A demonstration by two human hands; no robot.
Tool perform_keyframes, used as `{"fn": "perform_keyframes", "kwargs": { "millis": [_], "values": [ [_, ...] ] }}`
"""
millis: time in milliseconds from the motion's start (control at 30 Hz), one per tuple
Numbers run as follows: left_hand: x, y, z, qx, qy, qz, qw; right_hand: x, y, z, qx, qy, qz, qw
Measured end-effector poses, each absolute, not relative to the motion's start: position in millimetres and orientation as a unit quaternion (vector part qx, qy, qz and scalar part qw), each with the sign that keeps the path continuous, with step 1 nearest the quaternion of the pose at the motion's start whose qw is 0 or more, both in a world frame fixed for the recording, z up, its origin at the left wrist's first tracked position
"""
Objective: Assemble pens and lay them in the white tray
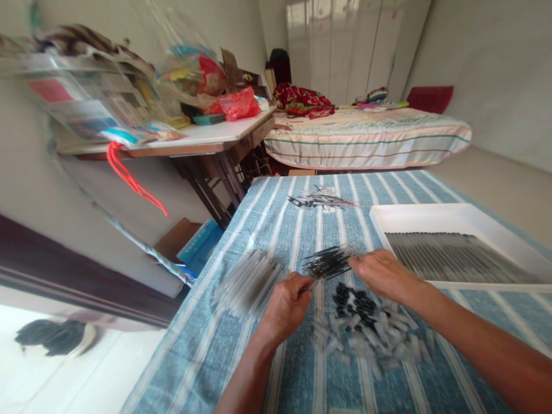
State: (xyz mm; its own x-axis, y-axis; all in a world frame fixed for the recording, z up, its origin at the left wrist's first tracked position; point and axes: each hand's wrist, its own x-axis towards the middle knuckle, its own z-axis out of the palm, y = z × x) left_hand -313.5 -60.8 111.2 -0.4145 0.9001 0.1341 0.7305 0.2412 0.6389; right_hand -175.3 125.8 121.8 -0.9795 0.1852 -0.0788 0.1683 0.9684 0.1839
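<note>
A bundle of thin black-and-clear pen refills point(330, 261) lies between my hands on the striped cloth. My left hand point(288, 305) is closed at its near left end, thumb and fingers pinching refill ends. At the right end, my right hand point(377, 273) is closed, its fingertips pressed on the refills. Left of my left hand is a pile of clear pen barrels point(250, 283), blurred. Below my right hand lies a heap of clear pen caps point(399, 339) with small black pieces point(356, 302) among them.
A white tray point(474, 214) at right holds a row of assembled-looking pens point(448, 256). More thin refills point(321, 199) lie scattered at the far side of the blue striped tablecloth point(276, 201). A cluttered desk point(215, 135) stands at left, a bed point(366, 138) behind.
</note>
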Motion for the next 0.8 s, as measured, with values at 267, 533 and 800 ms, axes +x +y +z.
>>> {"fn": "perform_keyframes", "kwargs": {
  "millis": [267, 533, 800],
  "values": [
    [-315, -60, 109, 0.535, 0.769, 0.319, 0.139, -173, 124, 128, 0.097, 0.99, 0.098, 0.039],
    [-311, -58, 112, 0.535, 0.755, 0.331, 0.184, -178, 109, 131, 0.059, 0.992, 0.107, 0.021],
    [-306, -57, 110, 0.44, 0.714, 0.466, 0.282, -174, 96, 132, 0.001, 0.988, -0.02, -0.155]
  ]
}}
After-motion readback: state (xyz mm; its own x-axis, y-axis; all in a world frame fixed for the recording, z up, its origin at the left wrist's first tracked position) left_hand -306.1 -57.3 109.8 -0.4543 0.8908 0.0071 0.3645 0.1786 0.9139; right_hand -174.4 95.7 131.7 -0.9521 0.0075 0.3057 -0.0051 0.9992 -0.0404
